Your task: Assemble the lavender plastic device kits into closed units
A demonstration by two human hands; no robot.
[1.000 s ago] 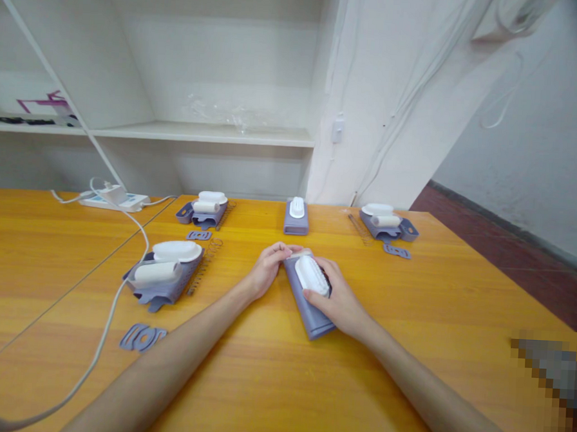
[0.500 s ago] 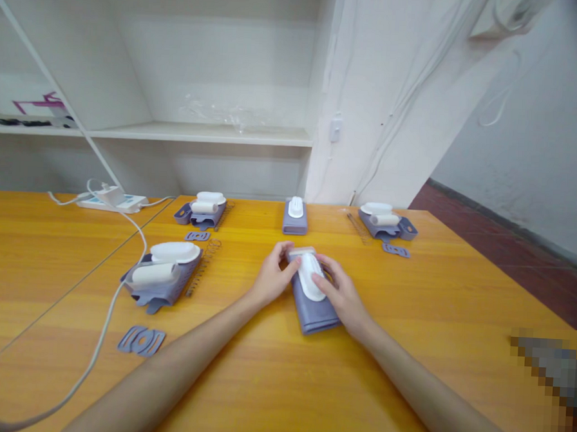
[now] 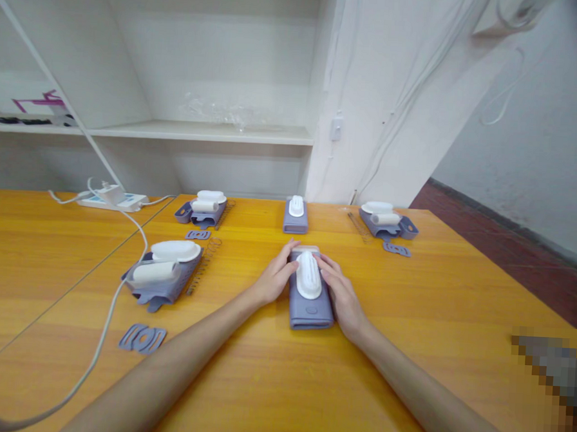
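On the table in front of me lies a purple-grey plastic case (image 3: 311,312), with a white ribbed oval piece (image 3: 309,278) on top. My left hand (image 3: 276,276) presses along its left side, thumb near the white piece. From the right, my right hand (image 3: 345,296) grips the same case, its fingertips at the edge of the white piece. The case lies nearly straight, its slotted end towards me. Behind it stands a similar case (image 3: 295,224) that also carries a white ribbed piece.
Parts sets include a left-hand case (image 3: 161,293) with a white roll (image 3: 154,271), a spring (image 3: 203,266) and flat purple-grey plates (image 3: 143,338). Similar sets lie back left and back right. A white cable (image 3: 112,310) crosses the left side from a power strip (image 3: 115,200).
The case between my hands has turned from a slant to nearly straight. My right fingers have shifted off the middle of the white piece to its edge.
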